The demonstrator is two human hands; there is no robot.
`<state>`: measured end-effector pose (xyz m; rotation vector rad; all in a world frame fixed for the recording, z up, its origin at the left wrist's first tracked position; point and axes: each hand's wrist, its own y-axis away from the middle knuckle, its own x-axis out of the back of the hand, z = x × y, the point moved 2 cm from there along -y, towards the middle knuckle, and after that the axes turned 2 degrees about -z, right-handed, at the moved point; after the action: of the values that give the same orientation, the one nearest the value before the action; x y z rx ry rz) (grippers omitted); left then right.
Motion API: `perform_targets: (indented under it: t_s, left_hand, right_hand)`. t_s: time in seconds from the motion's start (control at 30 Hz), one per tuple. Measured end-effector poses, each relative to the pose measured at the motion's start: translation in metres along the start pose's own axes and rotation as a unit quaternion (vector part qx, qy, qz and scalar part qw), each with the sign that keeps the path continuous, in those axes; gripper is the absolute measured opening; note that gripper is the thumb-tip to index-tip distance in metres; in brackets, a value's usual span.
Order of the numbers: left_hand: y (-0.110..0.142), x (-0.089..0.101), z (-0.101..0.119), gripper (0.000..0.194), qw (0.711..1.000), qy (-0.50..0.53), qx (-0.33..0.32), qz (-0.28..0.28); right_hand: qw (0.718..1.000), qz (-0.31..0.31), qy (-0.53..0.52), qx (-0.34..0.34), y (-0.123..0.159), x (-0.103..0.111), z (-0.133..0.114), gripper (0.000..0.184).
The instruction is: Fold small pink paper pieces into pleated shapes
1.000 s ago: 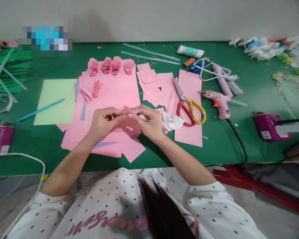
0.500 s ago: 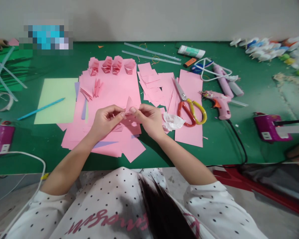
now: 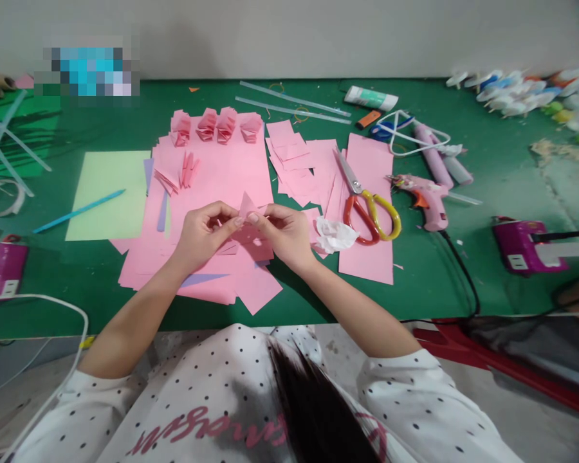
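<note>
Between my two hands is a small folded piece of pink paper [image 3: 246,204], its pointed tip rising above my fingers. My left hand [image 3: 210,233] pinches its left side with thumb and fingers, and my right hand [image 3: 285,233] pinches the right side, the thumbs close together. Beneath them lies a stack of large pink sheets [image 3: 222,170]. Folded pink paper pieces [image 3: 226,125] stand in a row along the stack's far edge. Thin folded pink strips [image 3: 189,170] lie nearer on the left. Small cut pink squares [image 3: 289,157] are spread to the right.
Right of my hands lie scissors [image 3: 367,199] with red and yellow handles, crumpled white tissue [image 3: 335,233] and a pink glue gun [image 3: 427,199]. A blue pencil [image 3: 80,211] rests across a pale green sheet [image 3: 109,173] at left. Purple power strips [image 3: 523,244] sit at both sides.
My right hand has shifted slightly left, its thumb now closer to the left thumb. The tip of the folded paper has moved a little left and lower.
</note>
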<state>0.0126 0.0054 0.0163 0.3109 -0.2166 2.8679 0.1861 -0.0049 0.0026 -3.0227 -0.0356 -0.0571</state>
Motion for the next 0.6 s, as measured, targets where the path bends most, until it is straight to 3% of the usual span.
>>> perform_targets:
  t_s: [0.3, 0.6]
  left_hand:
    - [0.0010, -0.0013, -0.0005, 0.026, 1.000, 0.002, -0.007, 0.000]
    - [-0.0011, 0.0005, -0.0032, 0.025, 1.000, 0.025, -0.001, 0.015]
  right_hand:
    - [0.999, 0.024, -0.003, 0.037, 0.0043, -0.0003, -0.0047, 0.036]
    - [0.999, -0.025, -0.009, -0.020, 0.0003, 0.0002, -0.0028, 0.050]
